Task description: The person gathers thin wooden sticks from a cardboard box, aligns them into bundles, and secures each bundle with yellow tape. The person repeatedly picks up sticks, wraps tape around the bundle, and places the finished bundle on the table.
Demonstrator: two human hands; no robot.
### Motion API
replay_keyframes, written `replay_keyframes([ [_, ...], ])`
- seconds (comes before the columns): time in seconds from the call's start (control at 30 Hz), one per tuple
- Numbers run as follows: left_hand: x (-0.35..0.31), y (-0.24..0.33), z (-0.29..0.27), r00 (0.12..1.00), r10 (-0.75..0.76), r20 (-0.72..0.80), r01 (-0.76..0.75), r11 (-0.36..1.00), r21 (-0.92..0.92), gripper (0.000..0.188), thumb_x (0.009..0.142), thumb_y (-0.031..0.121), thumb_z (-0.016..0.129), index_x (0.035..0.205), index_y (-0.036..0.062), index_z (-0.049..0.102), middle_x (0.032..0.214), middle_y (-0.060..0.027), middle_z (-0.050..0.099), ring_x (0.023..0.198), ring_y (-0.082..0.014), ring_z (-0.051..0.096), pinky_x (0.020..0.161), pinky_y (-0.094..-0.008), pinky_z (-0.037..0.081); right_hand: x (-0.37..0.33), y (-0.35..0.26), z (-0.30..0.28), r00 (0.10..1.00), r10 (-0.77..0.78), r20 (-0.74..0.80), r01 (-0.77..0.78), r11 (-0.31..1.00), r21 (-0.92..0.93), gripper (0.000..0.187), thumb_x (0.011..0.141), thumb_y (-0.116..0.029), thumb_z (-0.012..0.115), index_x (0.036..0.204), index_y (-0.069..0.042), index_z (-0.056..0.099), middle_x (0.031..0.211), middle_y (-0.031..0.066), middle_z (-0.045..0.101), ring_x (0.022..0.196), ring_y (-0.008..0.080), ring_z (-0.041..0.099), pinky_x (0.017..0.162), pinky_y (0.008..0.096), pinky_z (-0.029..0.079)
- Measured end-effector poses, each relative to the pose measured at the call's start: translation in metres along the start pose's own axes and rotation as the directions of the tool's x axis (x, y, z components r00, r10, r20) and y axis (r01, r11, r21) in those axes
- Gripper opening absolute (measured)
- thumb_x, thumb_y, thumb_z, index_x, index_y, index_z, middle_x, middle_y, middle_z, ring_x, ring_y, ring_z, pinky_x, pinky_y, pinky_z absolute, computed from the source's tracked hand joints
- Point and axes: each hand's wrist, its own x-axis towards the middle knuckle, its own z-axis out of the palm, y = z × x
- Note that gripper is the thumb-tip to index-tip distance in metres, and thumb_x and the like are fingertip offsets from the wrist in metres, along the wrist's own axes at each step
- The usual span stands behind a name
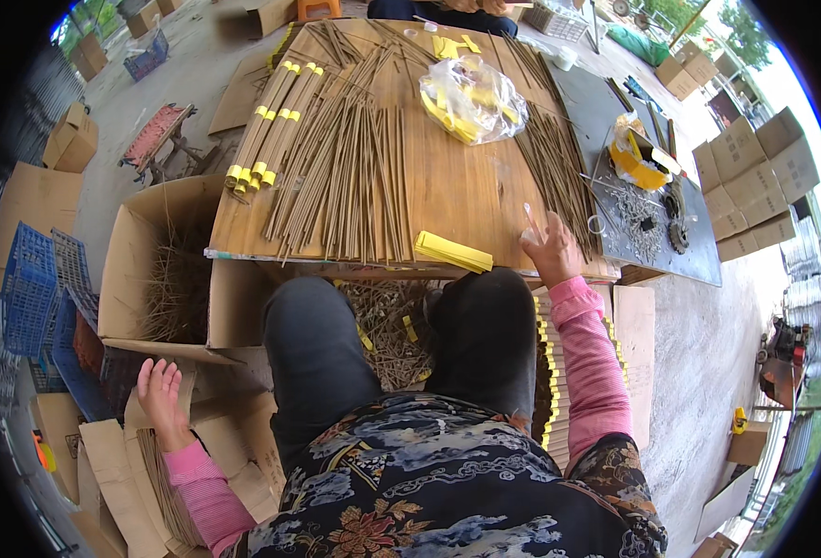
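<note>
The fingers of my left hand (160, 406) hung apart, lightly curled over creased cardboard (113, 456); my right hand (555, 253) bent at the wood-grained desk (461, 191) beside a filmy clear scrap (527, 219), whether pinching it I could not tell. Flat yellow strips (453, 251) lay along the near edge, between fanned heaps of slender brown sticks (354, 191), a crinkled plastic bag (473, 100) beyond.

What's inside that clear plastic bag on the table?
Yellow strips show through the plastic bag. Its creases and glare blur the rest, so anything beneath those strips can't be seen, nor can the tabletop directly under the bag.
</note>
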Motion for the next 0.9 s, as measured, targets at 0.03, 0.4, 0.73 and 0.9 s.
replay_keyframes([
  [0.03,0.001,-0.002,-0.003,1.0,-0.005,-0.015,0.005,1.0,-0.004,0.042,0.083,0.011,0.055,0.121,-0.0021,0.041,0.106,-0.014,0.054,0.088,-0.0214,0.057,0.077,-0.0306,0.048,-0.001,-0.013,-0.01,0.998,-0.031,-0.049,0.028,0.998,-0.064,0.062,0.067,-0.027,0.069,0.118,-0.003,0.044,0.104,0.0177,0.054,0.099,0.0321,0.051,0.084,0.0404,0.041],
  [0.4,0.014,-0.027,-0.016,0.996,-0.05,-0.069,0.044,0.996,-0.078,0.038,0.084,0.01,0.054,0.119,-0.0008,0.043,0.103,-0.0129,0.053,0.085,-0.0203,0.056,0.074,-0.0302,0.048,-0.015,-0.115,0.014,0.869,-0.437,0.232,0.424,0.9,0.105,0.046,0.066,-0.024,0.071,0.107,-0.009,0.056,0.102,0.0081,0.054,0.1,0.0275,0.049,0.085,0.0377,0.04],
  [0.73,0.017,-0.037,-0.03,0.993,-0.043,-0.107,0.031,0.993,-0.111,0.039,0.084,0.011,0.053,0.119,-0.0014,0.042,0.105,-0.0123,0.052,0.085,-0.0203,0.056,0.076,-0.0304,0.047,0.004,-0.105,0.025,0.913,-0.321,0.251,0.273,0.939,0.209,0.03,0.069,-0.026,0.068,0.094,-0.01,0.063,0.098,0.0076,0.057,0.095,0.0277,0.052,0.08,0.0379,0.043],
  [0.9,0.015,-0.037,-0.035,0.989,-0.032,-0.145,0.016,0.993,-0.114,0.038,0.084,0.011,0.052,0.119,-0.0015,0.042,0.104,-0.0115,0.052,0.084,-0.0196,0.056,0.074,-0.0299,0.048,0.02,-0.095,0.044,0.964,-0.206,0.166,0.188,0.975,0.12,0.027,0.073,-0.027,0.064,0.095,-0.011,0.061,0.097,0.0083,0.058,0.093,0.0291,0.054,0.077,0.0396,0.044],
])
